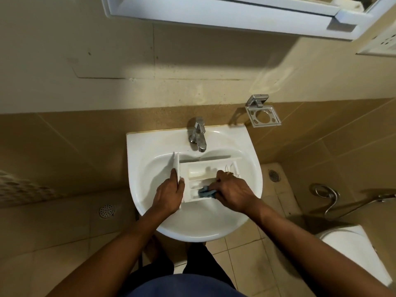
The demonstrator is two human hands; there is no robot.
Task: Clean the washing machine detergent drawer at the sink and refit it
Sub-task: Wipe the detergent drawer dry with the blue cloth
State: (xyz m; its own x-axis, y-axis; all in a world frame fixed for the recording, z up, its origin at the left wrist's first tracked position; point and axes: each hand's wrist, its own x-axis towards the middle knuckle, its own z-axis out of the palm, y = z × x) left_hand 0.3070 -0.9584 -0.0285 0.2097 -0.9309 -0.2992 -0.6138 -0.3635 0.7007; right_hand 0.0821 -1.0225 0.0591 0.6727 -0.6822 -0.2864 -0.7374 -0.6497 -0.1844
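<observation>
Ideally the left hand (pixel 170 192), gripping the detergent drawer (pixel 205 168) at its nine-o'clock end in the sink (pixel 137 146), steadies it while the right hand (pixel 232 191) works its clutched blue cloth (pixel 206 192) into each corner (tap (pixel 198 133) at twelve).

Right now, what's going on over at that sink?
A person is cleaning a white detergent drawer that sits in the sink, just below the tap. The left hand grips the drawer's front panel to steady it. The right hand holds a blue cloth and presses it into one of the near compartments. The drawer is out of the machine, not yet refitted.
</observation>
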